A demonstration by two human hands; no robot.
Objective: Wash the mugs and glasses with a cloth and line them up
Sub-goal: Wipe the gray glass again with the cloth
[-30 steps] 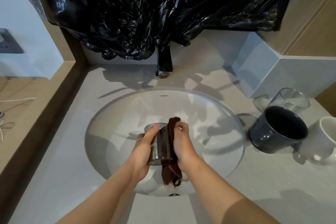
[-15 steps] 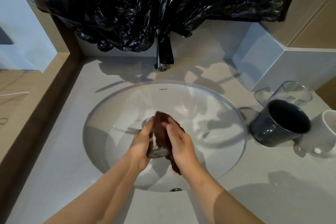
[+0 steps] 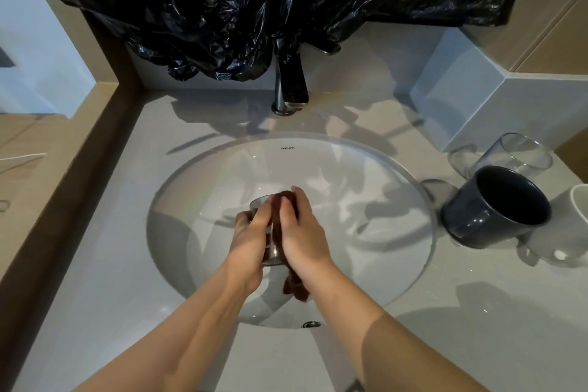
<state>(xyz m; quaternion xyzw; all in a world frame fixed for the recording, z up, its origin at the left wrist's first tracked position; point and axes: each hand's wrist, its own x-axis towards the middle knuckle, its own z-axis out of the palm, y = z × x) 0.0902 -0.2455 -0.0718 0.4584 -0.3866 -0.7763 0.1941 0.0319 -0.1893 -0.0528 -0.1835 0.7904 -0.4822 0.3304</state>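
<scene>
Over the white sink basin (image 3: 397, 200), my left hand (image 3: 251, 239) grips a clear glass (image 3: 273, 251), most of it hidden between my hands. My right hand (image 3: 302, 232) presses a dark brown cloth (image 3: 296, 288) against the glass, its fingers curled over the cloth at the rim. The cloth's loose end hangs below the glass. On the counter to the right stand a dark blue mug (image 3: 496, 210), a clear glass (image 3: 515, 154) behind it, and a white mug (image 3: 569, 232) cut off by the frame edge.
A dark faucet (image 3: 291, 86) stands behind the basin, under black plastic sheeting (image 3: 254, 3) covering the wall. A grey box-shaped ledge (image 3: 477, 105) rises at the back right. A wooden ledge (image 3: 38, 169) runs along the left of the grey counter (image 3: 95, 264).
My right hand has shifted the cloth from the glass's side up over its rim and top. Both hands stay over the basin; the camera view has moved slightly.
</scene>
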